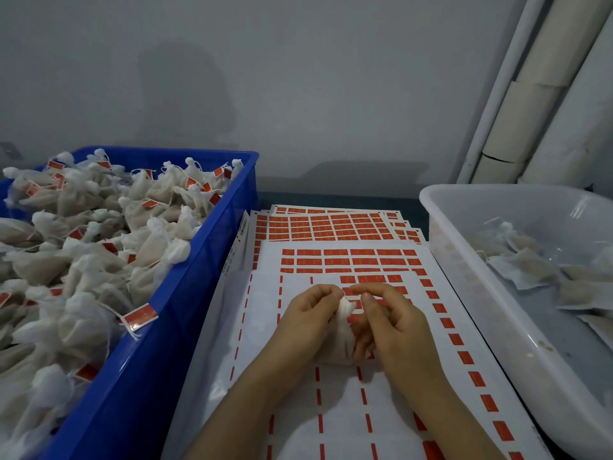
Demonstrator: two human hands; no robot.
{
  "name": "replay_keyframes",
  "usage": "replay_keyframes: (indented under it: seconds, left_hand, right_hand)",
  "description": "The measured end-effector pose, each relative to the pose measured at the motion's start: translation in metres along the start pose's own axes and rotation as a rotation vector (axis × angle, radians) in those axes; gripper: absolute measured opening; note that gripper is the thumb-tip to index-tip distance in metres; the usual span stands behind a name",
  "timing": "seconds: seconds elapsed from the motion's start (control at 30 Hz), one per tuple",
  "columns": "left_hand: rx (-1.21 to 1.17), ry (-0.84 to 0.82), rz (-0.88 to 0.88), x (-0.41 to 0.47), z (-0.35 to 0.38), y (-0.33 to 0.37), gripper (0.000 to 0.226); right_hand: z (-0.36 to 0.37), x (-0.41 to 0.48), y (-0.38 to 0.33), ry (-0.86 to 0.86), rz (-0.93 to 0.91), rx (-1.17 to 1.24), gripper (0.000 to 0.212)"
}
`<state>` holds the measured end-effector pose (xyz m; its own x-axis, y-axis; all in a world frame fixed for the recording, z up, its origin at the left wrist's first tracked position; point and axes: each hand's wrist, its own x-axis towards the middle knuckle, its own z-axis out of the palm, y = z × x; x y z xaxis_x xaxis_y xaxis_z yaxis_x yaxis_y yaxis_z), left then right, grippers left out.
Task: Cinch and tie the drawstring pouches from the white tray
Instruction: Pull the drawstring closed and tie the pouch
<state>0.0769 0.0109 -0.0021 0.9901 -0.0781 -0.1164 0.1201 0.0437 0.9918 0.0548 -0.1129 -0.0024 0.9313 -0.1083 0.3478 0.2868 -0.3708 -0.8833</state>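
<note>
Grip: your left hand (306, 315) and right hand (393, 322) both pinch the gathered neck of the small white mesh drawstring pouch (341, 340), standing mid-sheet on the white sheet of red labels (341, 410). You look mid-tie; next, draw the knot snug, gently.

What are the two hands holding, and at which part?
One white pouch: the left hand grips its gathered neck, and the right hand pinches at its top.
</note>
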Motion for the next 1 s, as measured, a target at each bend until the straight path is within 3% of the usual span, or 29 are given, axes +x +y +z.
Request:
replay_keyframes:
  seconds: [0.3, 0.4, 0.53, 0.6, 0.8, 0.9, 1.0]
  left_hand:
    - [-0.004, -0.062, -0.006, 0.001, -0.002, 0.001, 0.019]
    - [-0.061, -0.118, -0.036, 0.001, -0.005, 0.002, 0.02]
    - [-0.088, -0.198, -0.1, 0.0, -0.006, 0.006, 0.024]
    - [-0.157, -0.262, -0.098, -0.002, -0.006, 0.009, 0.019]
    - [-0.27, -0.384, -0.081, -0.006, -0.007, 0.012, 0.025]
    - [-0.244, -0.328, -0.106, -0.002, -0.002, 0.01, 0.021]
    - [-0.206, -0.231, -0.215, 0.008, 0.005, 0.008, 0.03]
  right_hand:
    - [-0.005, 0.001, 0.001, -0.097, -0.009, 0.078, 0.026]
    - [-0.006, 0.0, 0.001, -0.078, -0.078, 0.036, 0.029]
    - [-0.006, 0.0, 0.002, 0.056, -0.324, -0.139, 0.018]
    - [-0.004, 0.0, 0.002, 0.089, -0.352, -0.123, 0.017]
    - [0.004, -0.002, -0.003, 0.06, -0.098, 0.09, 0.008]
    - [0.006, 0.001, -0.003, 0.076, 0.064, 0.186, 0.015]
    - [0.007, 0.002, -0.003, 0.072, 0.257, 0.286, 0.015]
